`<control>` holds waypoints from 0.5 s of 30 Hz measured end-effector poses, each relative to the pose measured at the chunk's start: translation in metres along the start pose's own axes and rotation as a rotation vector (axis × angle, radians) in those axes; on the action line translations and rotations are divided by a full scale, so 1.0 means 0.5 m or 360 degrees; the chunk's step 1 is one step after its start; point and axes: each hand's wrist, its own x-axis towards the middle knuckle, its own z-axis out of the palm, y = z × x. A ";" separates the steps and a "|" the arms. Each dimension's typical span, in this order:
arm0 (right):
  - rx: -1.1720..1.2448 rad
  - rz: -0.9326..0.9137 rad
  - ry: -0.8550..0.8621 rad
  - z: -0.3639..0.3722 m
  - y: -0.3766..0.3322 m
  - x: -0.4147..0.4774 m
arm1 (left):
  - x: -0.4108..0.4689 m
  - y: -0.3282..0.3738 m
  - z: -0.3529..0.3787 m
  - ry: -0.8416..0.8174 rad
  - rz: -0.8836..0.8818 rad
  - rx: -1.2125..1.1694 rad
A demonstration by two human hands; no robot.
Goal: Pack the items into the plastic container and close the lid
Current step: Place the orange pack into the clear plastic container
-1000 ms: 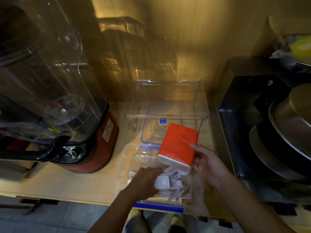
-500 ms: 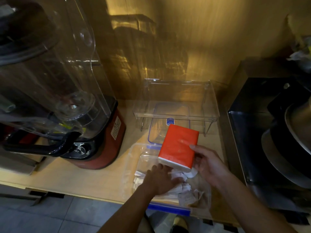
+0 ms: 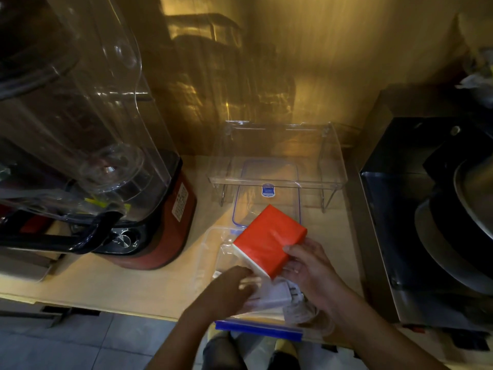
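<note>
- Head view: the right hand (image 3: 310, 265) is gripping an orange tissue pack (image 3: 269, 240) by its near right corner, thumb on the orange top face and fingers curled beneath; the pack is tilting over the far half of the clear plastic container (image 3: 213, 252).
- The left hand (image 3: 231, 287) is reaching into the container, fingers bent down onto a white charger (image 3: 277, 292) and the crumpled white items around it; whether it is actually clamping the charger or only pressing on it, I cannot tell, as the hand is blurred.
- The container is sitting at the near edge of the wooden counter (image 3: 106, 284), with its blue latch (image 3: 257, 328) hanging over that edge.
- The blue-rimmed lid (image 3: 266, 198) is lying flat just behind the container, partly tucked under a clear acrylic riser shelf (image 3: 277, 180) on metal legs.
- A red-based blender (image 3: 160, 222) with a clear cover is standing to the left of the container, apart from it.
- A black stove (image 3: 400, 209) bearing dark pans is sitting to the right.
</note>
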 end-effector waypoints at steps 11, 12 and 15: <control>-0.0422 -0.0087 0.0082 0.037 0.027 0.007 | -0.027 0.013 -0.090 0.0419 -0.0537 -0.1678; -0.0542 -0.0117 0.0110 0.038 0.025 0.006 | -0.024 0.015 -0.087 0.0492 -0.0519 -0.1687; -0.0775 -0.0177 0.0110 0.030 0.024 0.010 | -0.015 0.012 -0.080 0.0599 -0.0386 -0.1591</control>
